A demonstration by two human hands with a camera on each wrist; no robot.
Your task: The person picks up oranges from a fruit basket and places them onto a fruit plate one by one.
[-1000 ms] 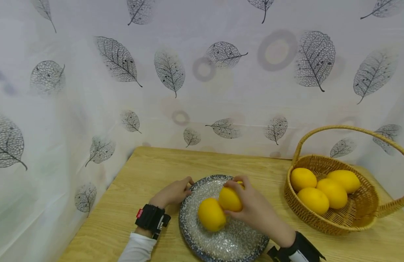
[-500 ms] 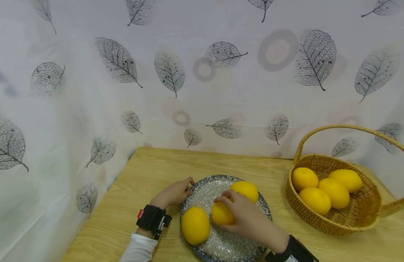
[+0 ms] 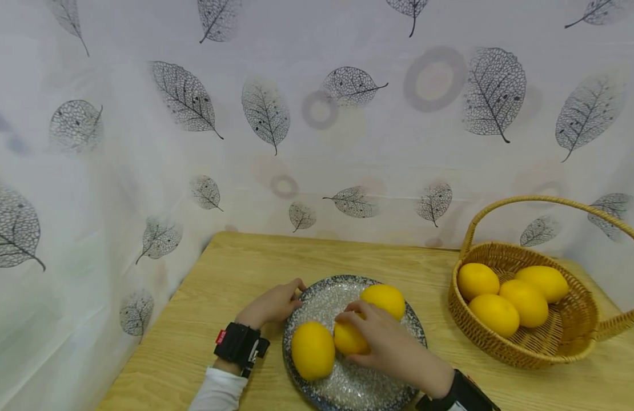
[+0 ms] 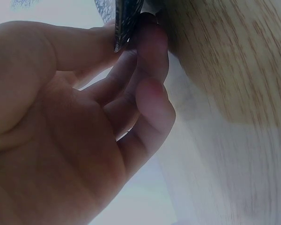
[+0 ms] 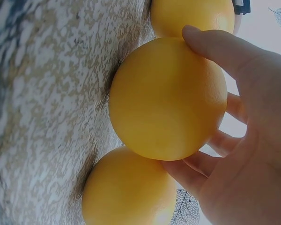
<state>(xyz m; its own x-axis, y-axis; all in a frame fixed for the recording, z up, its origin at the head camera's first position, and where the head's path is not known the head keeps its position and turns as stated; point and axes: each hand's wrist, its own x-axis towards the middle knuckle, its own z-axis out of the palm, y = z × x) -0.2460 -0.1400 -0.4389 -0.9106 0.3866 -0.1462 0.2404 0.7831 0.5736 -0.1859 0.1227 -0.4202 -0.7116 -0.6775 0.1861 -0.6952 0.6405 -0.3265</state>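
Observation:
A speckled grey plate (image 3: 363,379) with a dark rim lies on the wooden table. My left hand (image 3: 272,302) pinches its left rim; in the left wrist view the plate's edge (image 4: 126,23) sits between thumb and fingers. My right hand (image 3: 391,342) grips a yellow lemon (image 5: 166,101) low over the plate's middle, thumb on one side and fingers on the other. A second lemon (image 3: 313,350) lies to its left on the plate. Behind the right hand, near the back right rim, is a third lemon (image 3: 385,299).
To the right stands a wicker basket (image 3: 528,357) with a tall arched handle (image 3: 538,200), holding several lemons (image 3: 524,302). A pale sheet printed with leaves (image 3: 348,154) hangs behind and left of the wooden table (image 3: 183,342).
My right hand has brought its lemon left and nearer, uncovering the one behind. The left lemon shifted left, then rolled slightly back toward the held one. My left hand stays at the rim.

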